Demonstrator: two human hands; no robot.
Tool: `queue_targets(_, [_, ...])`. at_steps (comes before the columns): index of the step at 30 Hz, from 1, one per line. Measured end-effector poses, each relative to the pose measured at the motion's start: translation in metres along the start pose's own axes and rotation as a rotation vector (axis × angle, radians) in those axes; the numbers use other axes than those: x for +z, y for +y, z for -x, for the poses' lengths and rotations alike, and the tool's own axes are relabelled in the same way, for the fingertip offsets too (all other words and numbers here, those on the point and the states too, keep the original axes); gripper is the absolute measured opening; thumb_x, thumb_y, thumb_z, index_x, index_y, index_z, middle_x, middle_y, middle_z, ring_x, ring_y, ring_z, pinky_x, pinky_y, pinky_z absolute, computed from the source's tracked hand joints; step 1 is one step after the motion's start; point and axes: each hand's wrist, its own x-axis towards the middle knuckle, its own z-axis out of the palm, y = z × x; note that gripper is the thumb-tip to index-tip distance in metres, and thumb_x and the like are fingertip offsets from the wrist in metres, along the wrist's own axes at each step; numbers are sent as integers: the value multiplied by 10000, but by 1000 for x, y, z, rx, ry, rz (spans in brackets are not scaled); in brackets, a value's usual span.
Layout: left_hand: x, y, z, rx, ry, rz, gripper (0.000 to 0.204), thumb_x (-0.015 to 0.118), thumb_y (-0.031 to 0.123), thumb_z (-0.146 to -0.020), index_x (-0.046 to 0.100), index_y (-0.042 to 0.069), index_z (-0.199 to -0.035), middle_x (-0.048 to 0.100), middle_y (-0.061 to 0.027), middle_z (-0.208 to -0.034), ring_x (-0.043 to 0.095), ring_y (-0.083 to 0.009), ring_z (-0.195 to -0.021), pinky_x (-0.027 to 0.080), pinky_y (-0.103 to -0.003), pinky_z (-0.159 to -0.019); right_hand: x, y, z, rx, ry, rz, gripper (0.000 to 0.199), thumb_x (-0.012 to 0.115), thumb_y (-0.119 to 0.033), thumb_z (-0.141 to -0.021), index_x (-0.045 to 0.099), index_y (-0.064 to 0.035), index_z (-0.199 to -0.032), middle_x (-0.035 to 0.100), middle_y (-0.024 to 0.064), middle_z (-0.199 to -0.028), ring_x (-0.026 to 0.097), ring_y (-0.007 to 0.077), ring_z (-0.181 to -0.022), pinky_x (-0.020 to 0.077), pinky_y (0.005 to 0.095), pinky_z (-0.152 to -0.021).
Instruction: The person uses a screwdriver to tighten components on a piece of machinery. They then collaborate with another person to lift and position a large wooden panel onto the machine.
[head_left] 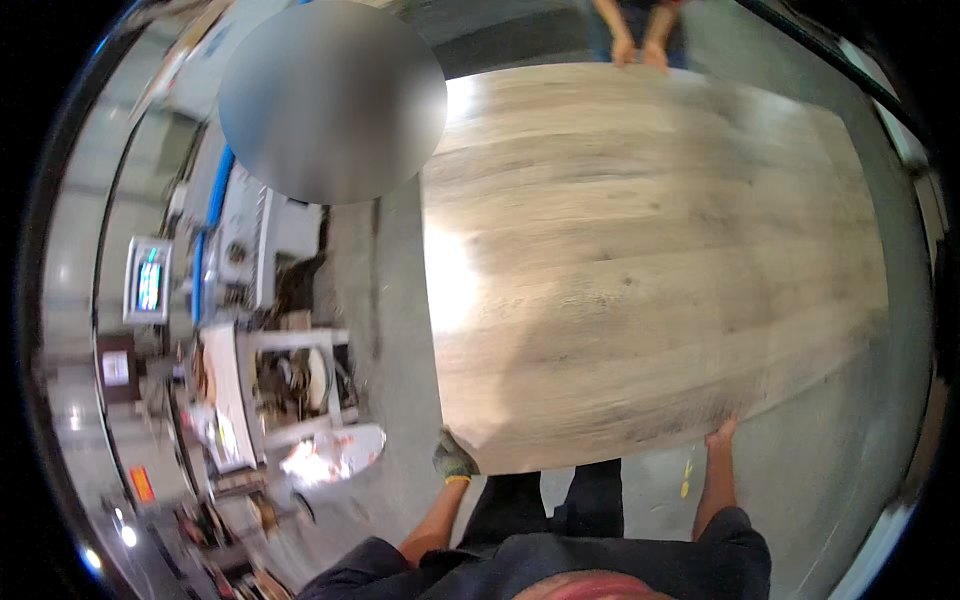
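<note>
Item one, as I see it from the head view: a large wood-grain panel [640,260], pale grey-brown, lying flat and level above a grey concrete floor [390,330], filling the middle and right of the picture. Item two: my left hand [453,458], in a grey-green work glove with a yellow cuff, at the panel's near left corner, fingers curled under and against the edge, gripping it. Item three: my right hand [720,433], bare, at the near edge further right, fingers wrapped up over the rim of the panel; the grip itself is partly hidden beneath the board. Item four: another person's two hands [640,52] on the far edge, touching it side by side. Item five: to the left, well apart from the panel, a white machine frame [250,390] with cluttered parts, a small lit screen [148,280], and a blue hose [205,240] running upward.
</note>
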Motion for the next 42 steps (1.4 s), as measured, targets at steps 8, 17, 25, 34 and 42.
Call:
queue_targets(8, [-140, 47, -75, 489, 140, -770, 401, 440, 170, -911, 447, 84, -1303, 637, -225, -1068, 622, -402, -944, 491, -502, -810, 48, 54, 98, 204, -100, -82, 620, 368, -528, -935, 479, -79, -1348, 516, 61, -1370, 493, 277, -1237, 394, 437, -1033])
queue_targets(17, [-286, 99, -147, 320, 177, -734, 433, 359, 216, -960, 427, 63, -1359, 575, -208, -1255, 547, -350, -1156, 442, -444, -946, 119, 121, 197, 415, -271, -191, 627, 350, -543, -945, 438, -110, -1390, 481, 64, -1397, 448, 299, -1285, 385, 465, -1052])
queue_targets(25, [-385, 34, -167, 324, 255, -809, 432, 343, 185, -951, 451, 151, -1367, 645, -206, -1092, 647, -363, -936, 507, -454, -834, 157, 152, 325, 420, -296, -4, 548, 333, -492, -948, 528, -120, -1299, 584, 60, -1280, 571, 281, -1154, 480, 471, -961])
queue_targets(34, [-490, -41, -267, 252, 194, -722, 428, 327, 215, -963, 452, 168, -1370, 608, -169, -1215, 623, -368, -1013, 472, -475, -891, 192, 271, 407, 403, -251, 73, 615, 348, -595, -948, 520, -117, -1295, 585, 52, -1261, 580, 264, -1128, 500, 446, -939])
queue_targets(42, [-593, -184, -415, 272, 245, -805, 434, 345, 214, -949, 464, 179, -1365, 647, -187, -1115, 648, -380, -944, 497, -465, -853, 220, 440, 519, 441, -292, 107, 606, 391, -594, -937, 530, -103, -1265, 582, 57, -1241, 575, 263, -1109, 498, 427, -942])
